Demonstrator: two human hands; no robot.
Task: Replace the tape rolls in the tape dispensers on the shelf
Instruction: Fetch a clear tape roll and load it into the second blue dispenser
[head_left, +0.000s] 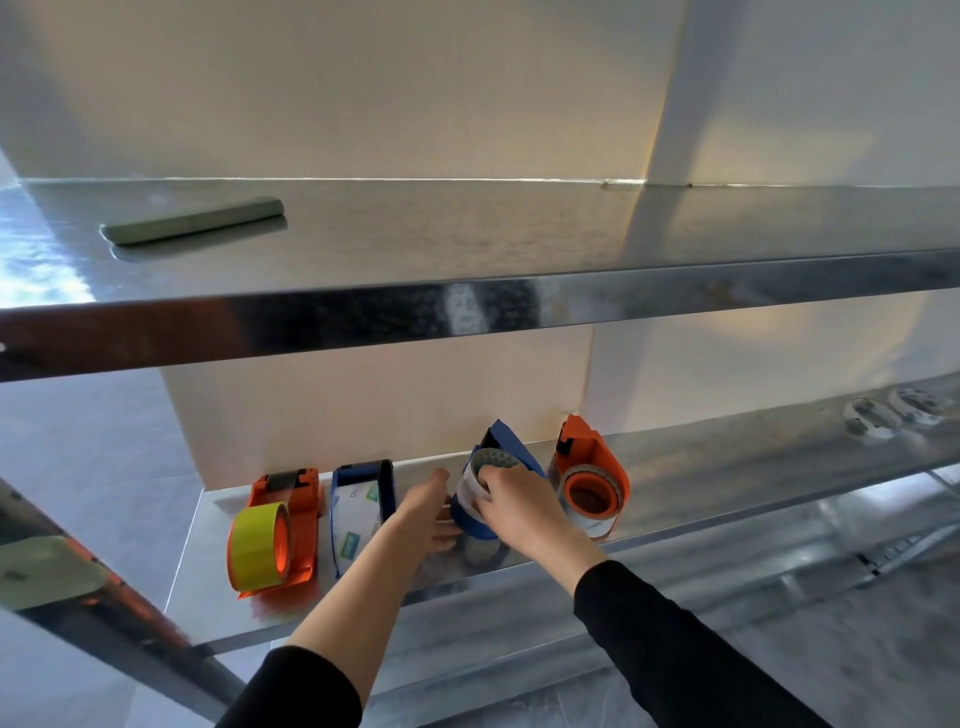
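A: Well, what's nearest?
B: The left hand (426, 512), fingers straight, touches the blue dispenser (506, 444) on the lower shelf (727, 467); the right hand (511, 499) grips its tape roll (474, 486).
A: Neighbours?
B: A printed-roll dispenser (363, 499) and a yellow-roll dispenser (283, 501) leftward, an orange dispenser (597, 457) just right. The print is unreadable. Farther right, loose rolls (893, 413); above, a green bar (192, 221).

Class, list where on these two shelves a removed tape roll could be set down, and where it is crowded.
Lower shelf: bare between the right orange dispenser and two loose rolls far right. Upper shelf: bare right of the green object. Crowded: the dispenser row, where the left hand and right hand are on the blue dispenser.
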